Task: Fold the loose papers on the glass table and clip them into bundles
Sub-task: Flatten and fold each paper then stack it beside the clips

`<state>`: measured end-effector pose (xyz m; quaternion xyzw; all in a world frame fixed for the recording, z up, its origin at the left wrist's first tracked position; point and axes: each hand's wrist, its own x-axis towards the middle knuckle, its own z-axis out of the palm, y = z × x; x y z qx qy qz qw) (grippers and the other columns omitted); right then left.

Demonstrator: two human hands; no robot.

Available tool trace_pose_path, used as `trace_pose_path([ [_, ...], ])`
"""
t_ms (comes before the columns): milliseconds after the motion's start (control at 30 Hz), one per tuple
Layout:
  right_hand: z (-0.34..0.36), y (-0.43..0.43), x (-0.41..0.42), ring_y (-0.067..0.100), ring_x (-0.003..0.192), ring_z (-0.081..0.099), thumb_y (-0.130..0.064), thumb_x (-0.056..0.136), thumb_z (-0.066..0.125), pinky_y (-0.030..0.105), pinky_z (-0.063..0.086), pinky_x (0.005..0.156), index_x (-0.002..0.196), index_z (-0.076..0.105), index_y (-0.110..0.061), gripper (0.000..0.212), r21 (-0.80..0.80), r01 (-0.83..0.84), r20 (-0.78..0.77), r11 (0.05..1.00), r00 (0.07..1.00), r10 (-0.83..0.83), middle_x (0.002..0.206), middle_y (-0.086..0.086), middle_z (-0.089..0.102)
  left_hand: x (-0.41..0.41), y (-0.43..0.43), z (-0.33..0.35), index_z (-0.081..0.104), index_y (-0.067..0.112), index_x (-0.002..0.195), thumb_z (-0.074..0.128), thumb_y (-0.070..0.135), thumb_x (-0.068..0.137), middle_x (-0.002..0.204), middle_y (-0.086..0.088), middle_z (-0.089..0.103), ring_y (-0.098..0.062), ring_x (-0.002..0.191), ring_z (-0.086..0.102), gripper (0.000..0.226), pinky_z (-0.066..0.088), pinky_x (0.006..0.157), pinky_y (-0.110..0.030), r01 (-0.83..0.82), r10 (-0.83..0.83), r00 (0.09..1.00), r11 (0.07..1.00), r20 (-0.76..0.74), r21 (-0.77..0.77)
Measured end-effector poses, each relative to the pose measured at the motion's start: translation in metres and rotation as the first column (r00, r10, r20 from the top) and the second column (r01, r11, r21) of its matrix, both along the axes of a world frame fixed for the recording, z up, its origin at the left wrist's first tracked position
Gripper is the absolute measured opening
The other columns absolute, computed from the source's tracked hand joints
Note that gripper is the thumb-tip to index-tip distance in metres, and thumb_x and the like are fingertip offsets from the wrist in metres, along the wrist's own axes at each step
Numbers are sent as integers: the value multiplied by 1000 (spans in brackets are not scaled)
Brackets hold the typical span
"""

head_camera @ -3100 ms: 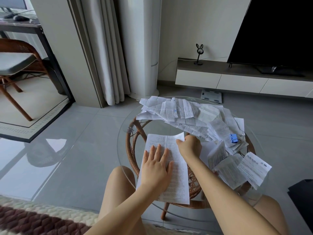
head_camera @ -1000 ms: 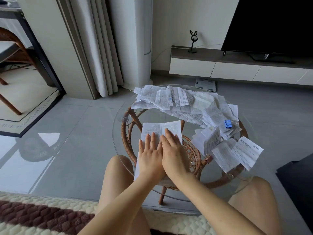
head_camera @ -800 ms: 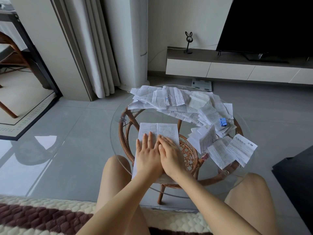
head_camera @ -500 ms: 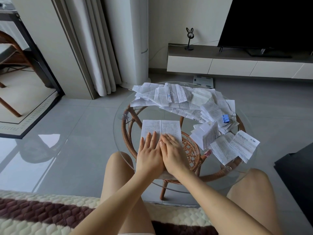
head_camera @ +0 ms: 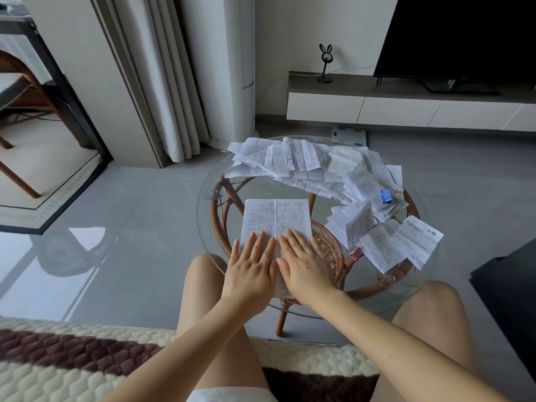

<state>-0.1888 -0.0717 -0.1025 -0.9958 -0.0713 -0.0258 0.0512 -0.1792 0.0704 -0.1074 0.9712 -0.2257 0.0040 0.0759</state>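
Note:
A printed sheet (head_camera: 275, 217) with a centre crease lies flat on the near side of the round glass table (head_camera: 204, 210). My left hand (head_camera: 251, 269) and my right hand (head_camera: 303, 265) lie side by side on its near half, fingers straight, pressing it down. A heap of loose papers (head_camera: 304, 163) covers the far side of the table. More folded papers (head_camera: 385, 242) lie at the right. A blue binder clip (head_camera: 385, 196) sits on the papers at the right, and a pink clip (head_camera: 356, 253) lies beside the folded ones.
The glass top rests on a rattan frame (head_camera: 223, 216). My bare knees (head_camera: 203, 271) are against the table's near edge. A TV cabinet (head_camera: 377, 108) and a black TV (head_camera: 464, 36) stand behind. A dark object (head_camera: 510, 291) is on the floor at the right.
My right hand let go of the sheet's top edge and came down flat beside my left hand. Both hands have since slid a little toward me along the sheet.

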Motion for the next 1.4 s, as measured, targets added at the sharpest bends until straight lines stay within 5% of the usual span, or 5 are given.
trace_pose_path([
  [333, 4, -5, -7, 17, 146, -7, -59, 68, -41, 49, -12, 116, 151, 2, -18, 102, -69, 1, -60, 998, 998, -6, 159, 2, -1, -15, 13, -2, 36, 21, 146, -1, 46, 99, 152, -9, 32, -24, 144, 18, 64, 7, 115, -48, 13, -13, 999, 1000, 35, 8],
  [633, -5, 7, -44, 30, 131, 44, -45, 98, -3, 56, 14, 104, 134, 53, -16, 73, -53, 67, -51, 996, 996, -70, 140, 12, 49, -17, 17, 0, -1, 28, 150, -18, 58, 81, 159, -2, -7, -19, 145, -15, 78, -13, 115, -51, 16, -15, 1000, 999, -6, 49],
  [833, -5, -21, -62, 22, 145, 2, -54, 82, -30, 53, -8, 110, 144, 5, -23, 78, -26, 33, -38, 999, 999, -34, 155, 3, 5, -16, 27, 5, -19, 46, 141, -27, 77, 67, 151, 4, -27, -18, 141, -27, 80, -20, 110, -56, 106, -101, 993, 991, -63, 85],
  [967, -8, -27, -64, 18, 143, 7, -47, 93, -4, 50, -3, 110, 144, 9, -19, 60, 7, 58, 1, 998, 998, -58, 155, 4, 14, -16, 36, 2, -14, 52, 141, -24, 76, 72, 155, 5, -21, -18, 141, -27, 74, -22, 110, -54, 148, -143, 987, 985, -67, 84],
  [1400, -14, -42, -64, 23, 138, 34, -33, 93, 23, 45, 8, 108, 146, 22, -19, 55, 55, 4, -23, 999, 1000, -3, 149, 6, 36, -6, 60, -9, 70, 0, 107, 37, 34, 96, 108, -14, 70, -25, 96, 69, 48, 42, 99, -39, 501, -497, 737, 857, 458, 124],
])
